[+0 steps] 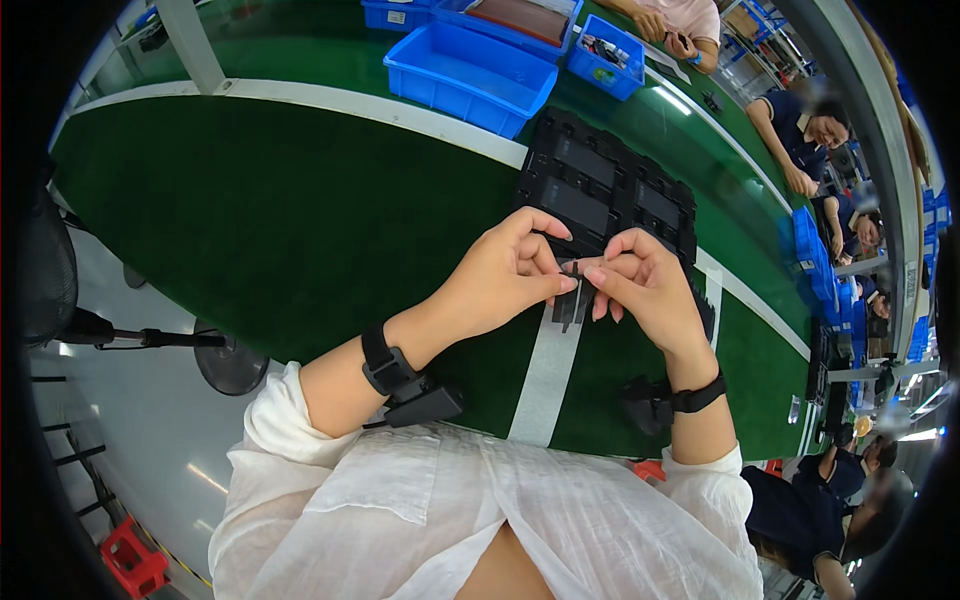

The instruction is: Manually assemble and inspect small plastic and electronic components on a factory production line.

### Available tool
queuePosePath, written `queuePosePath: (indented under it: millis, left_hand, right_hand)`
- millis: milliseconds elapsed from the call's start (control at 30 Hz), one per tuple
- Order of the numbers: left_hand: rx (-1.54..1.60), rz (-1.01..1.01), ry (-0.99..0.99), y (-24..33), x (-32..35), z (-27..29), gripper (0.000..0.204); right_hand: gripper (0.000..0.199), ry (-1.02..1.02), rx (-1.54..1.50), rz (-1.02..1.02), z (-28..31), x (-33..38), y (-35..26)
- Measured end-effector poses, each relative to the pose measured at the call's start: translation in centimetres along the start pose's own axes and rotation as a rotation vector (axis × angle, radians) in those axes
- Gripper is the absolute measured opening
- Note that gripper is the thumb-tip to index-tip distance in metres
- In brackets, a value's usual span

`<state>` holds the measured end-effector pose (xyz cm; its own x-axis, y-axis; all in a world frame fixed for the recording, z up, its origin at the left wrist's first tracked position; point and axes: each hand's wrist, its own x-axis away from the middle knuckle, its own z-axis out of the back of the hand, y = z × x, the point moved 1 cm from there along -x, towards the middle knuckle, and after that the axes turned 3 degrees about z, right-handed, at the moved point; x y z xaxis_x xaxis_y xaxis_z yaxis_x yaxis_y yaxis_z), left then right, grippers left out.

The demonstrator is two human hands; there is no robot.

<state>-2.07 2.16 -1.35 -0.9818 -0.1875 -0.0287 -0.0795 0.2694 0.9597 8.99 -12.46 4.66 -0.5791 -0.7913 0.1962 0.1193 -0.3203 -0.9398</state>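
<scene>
Over the green table my left hand [508, 268] pinches a small dark part [568, 308] between thumb and fingertips. It is narrow and black, with a thin strip along it; its exact kind is too small to make out. Closed in from the other side, my right hand [648, 288] has thumb and forefinger on the same part, near its upper end. Fingers cover much of it. Just beyond both hands lies a black moulded tray [625, 170] with rectangular recesses, some holding flat dark pieces.
Past the tray are a blue bin [470, 75] and a smaller blue bin [606, 60] with small items. A pale strip [540, 385] crosses the green table [300, 200]. A metal post [190, 45] rises at far left. Co-workers sit along the right side.
</scene>
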Motion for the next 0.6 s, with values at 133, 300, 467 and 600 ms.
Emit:
queuePosePath:
  millis: [133, 300, 467, 600]
  left_hand:
    - [-0.014, -0.035, 0.096, -0.1, 0.0, 0.2, 0.033]
    - [-0.121, -0.022, 0.123, -0.6, -0.2, 0.0, 0.029]
    - [-0.210, -0.083, 0.141, -0.5, -0.1, -0.1, 0.030]
    - [-0.187, -0.149, 0.254, 0.2, 0.1, 0.5, 0.031]
  right_hand:
    - [0.021, 0.007, -0.027, 0.036, 1.0, 0.5, -0.8]
    - [0.017, -0.005, 0.076, 0.176, 4.3, -0.9, -3.1]
    - [0.015, 0.025, 0.507, 0.129, 2.9, -3.6, -6.7]
    - [0.017, 0.048, 0.666, 0.212, 0.2, -2.3, -6.1]
